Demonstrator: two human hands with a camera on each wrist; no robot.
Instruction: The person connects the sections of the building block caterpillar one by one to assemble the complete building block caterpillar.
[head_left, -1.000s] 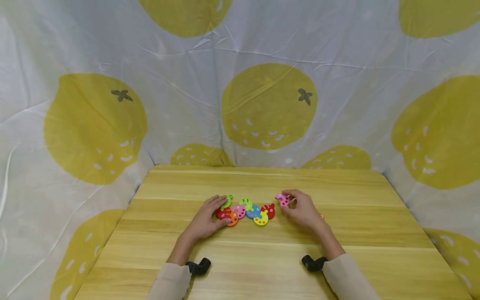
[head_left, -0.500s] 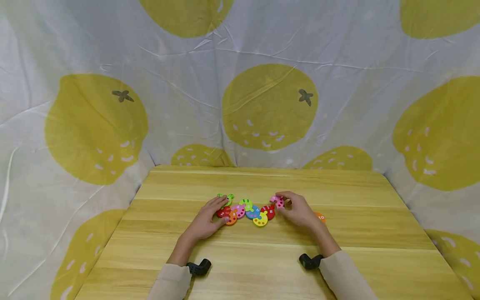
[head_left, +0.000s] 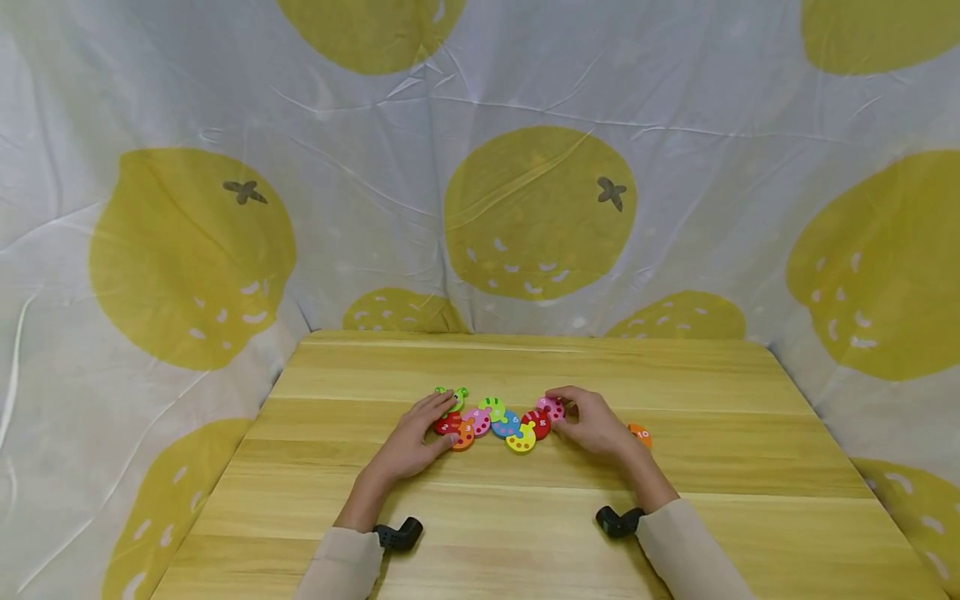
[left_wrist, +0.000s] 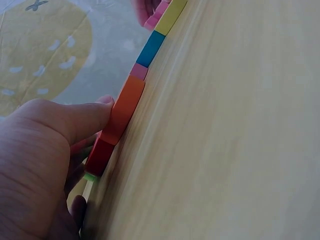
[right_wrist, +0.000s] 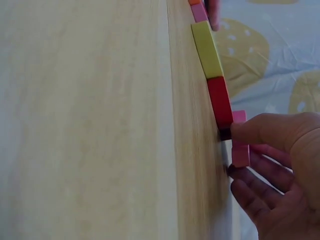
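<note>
A caterpillar-shaped row of numbered, interlocking puzzle pieces lies on the table, with a green head piece (head_left: 453,398) at its left end. My left hand (head_left: 411,435) rests on that end, its thumb against the orange piece (left_wrist: 125,110) and its fingers over the green head and the red piece marked 2. Between thumb and fingers my right hand (head_left: 597,422) pinches a pink dotted puzzle piece (head_left: 552,408) at the right end, beside the red piece marked 8 (head_left: 536,423). In the right wrist view the pink piece (right_wrist: 240,155) sits slightly raised above the red one (right_wrist: 220,100).
An orange piece marked 10 (head_left: 641,435) lies right of my right wrist, partly covered by it. Yellow (head_left: 521,439) and blue (head_left: 506,423) pieces form the middle of the row. Behind the wooden table (head_left: 480,517) hangs a lemon-print cloth (head_left: 675,208).
My right hand has moved left with the pink piece, from apart to up against the red 8 piece. The orange 10 piece shows more. The left hand has hardly moved.
</note>
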